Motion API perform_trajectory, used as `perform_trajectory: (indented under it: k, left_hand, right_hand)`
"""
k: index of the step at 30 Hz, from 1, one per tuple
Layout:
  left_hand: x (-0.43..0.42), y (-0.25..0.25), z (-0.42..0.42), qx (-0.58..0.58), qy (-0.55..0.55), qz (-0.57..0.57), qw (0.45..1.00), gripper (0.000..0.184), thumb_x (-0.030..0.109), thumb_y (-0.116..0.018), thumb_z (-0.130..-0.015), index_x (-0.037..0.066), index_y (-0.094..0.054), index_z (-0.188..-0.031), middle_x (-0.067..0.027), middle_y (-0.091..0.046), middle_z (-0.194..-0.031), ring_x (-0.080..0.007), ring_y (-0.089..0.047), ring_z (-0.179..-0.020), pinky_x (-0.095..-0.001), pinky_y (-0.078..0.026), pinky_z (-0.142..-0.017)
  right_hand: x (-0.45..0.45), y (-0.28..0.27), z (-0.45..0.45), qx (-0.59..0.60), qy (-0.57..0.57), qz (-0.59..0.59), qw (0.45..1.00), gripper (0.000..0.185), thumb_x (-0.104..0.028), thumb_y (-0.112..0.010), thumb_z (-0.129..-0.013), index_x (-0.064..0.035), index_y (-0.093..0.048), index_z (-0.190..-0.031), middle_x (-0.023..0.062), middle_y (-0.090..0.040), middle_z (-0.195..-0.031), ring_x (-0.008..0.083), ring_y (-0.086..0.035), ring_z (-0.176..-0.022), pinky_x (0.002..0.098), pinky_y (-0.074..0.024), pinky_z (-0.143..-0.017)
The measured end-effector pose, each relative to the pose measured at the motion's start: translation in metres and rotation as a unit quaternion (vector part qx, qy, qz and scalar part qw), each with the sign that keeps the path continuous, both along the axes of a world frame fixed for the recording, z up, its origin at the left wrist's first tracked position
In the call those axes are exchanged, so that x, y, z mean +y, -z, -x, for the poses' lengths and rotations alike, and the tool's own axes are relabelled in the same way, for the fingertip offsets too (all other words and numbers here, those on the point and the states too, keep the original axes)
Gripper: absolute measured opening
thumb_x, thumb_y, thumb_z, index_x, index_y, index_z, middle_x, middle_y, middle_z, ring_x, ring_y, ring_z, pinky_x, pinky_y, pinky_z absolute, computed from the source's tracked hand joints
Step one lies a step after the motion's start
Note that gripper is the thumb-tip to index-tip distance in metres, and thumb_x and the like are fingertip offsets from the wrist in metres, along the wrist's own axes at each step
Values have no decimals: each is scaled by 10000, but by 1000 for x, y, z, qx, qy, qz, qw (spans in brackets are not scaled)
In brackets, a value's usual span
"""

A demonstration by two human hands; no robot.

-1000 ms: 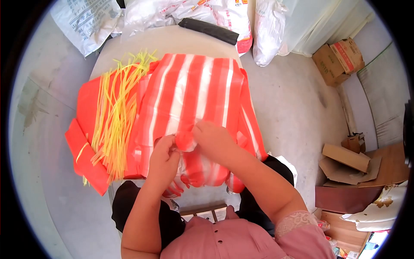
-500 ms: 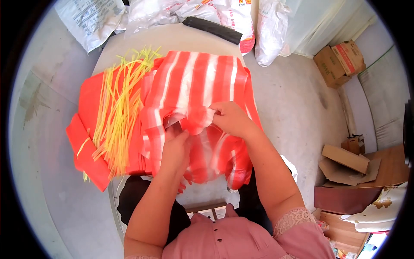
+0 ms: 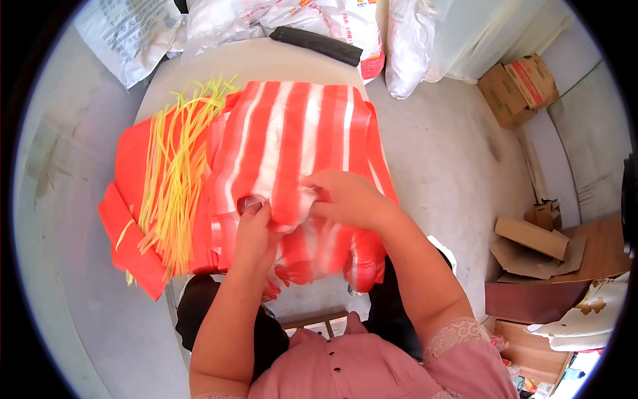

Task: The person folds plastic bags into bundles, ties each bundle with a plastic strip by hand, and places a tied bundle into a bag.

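Red-and-white striped plastic bags (image 3: 282, 133) lie stacked on the table, their near ends hanging over its front edge. My left hand (image 3: 256, 233) pinches the striped plastic beside a small dark opening. To its right, my right hand (image 3: 349, 199) grips a gathered edge of the same plastic between thumb and fingers. A bundle of yellow strips (image 3: 174, 186) lies left of the stripes, on flat red plastic (image 3: 129, 153). A folded red bundle (image 3: 133, 243) with a yellow tie sits at the left edge.
A black roll (image 3: 316, 45) lies at the far end of the table (image 3: 219, 63). White sacks (image 3: 133, 36) stand behind it. At the right are a closed carton (image 3: 518, 91) and an open carton (image 3: 538, 249) on a brown surface.
The hands came together at a red bunch, then moved apart, with the plastic edge stretched between them. My right hand has since lowered slightly. The view has shifted a little.
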State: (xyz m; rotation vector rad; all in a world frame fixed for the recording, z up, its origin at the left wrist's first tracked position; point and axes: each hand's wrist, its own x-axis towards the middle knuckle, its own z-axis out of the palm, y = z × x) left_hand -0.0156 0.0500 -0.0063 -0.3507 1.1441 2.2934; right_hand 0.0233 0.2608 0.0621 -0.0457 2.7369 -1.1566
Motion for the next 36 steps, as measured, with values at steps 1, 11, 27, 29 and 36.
perform_trajectory:
  k: [1, 11, 27, 29, 36]
  left_hand:
    - [-3, 0, -2, -2, 4, 4, 1000, 299, 139, -520, -1074, -10, -541, -1332, -150, -635, -1329, -263, -652, -1198, -466, -543, -1036]
    - [-19, 7, -9, 30, 78, 101, 991, 280, 197, -574, -1081, -2, -599, -1276, -107, -702, -1218, -219, -705, -1062, -435, -606, -921]
    - [1, -16, 9, 34, 14, -72, 997, 265, 148, -573, -1082, 3, -586, -1303, -116, -695, -1259, -213, -706, -1118, -349, -601, -973]
    - [3, -18, 9, 31, 11, -85, 996, 277, 148, -562, -1087, 3, -571, -1322, -112, -688, -1273, -215, -700, -1133, -353, -600, -985]
    - [-1, -19, 7, 37, 16, -79, 996, 298, 132, -531, -1094, -5, -546, -1359, -122, -659, -1320, -222, -679, -1177, -365, -594, -1002]
  right_hand:
    - [1, 5, -5, 26, -17, -35, 999, 465, -223, -697, -905, -80, -653, -1345, 151, -672, -1327, 315, -646, -1198, 418, -514, -1027]
    - [51, -6, -23, -42, 129, -31, 990, 448, -306, -628, -1009, -93, -618, -1404, 148, -673, -1285, 318, -647, -1166, 427, -513, -1001]
    - [70, 30, -35, -35, 185, 143, 972, 614, -227, -605, -1037, -89, -385, -1594, 144, -490, -1511, 244, -546, -1305, 369, -469, -1074]
    - [53, 6, -36, -97, 241, 265, 929, 681, -269, -622, -1035, -97, -324, -1623, 160, -318, -1680, 312, -491, -1421, 404, -437, -1143]
    - [26, 57, -36, 54, 273, 345, 896, 729, -215, -656, -1022, -67, -277, -1626, 174, -318, -1668, 295, -334, -1532, 394, -352, -1215]
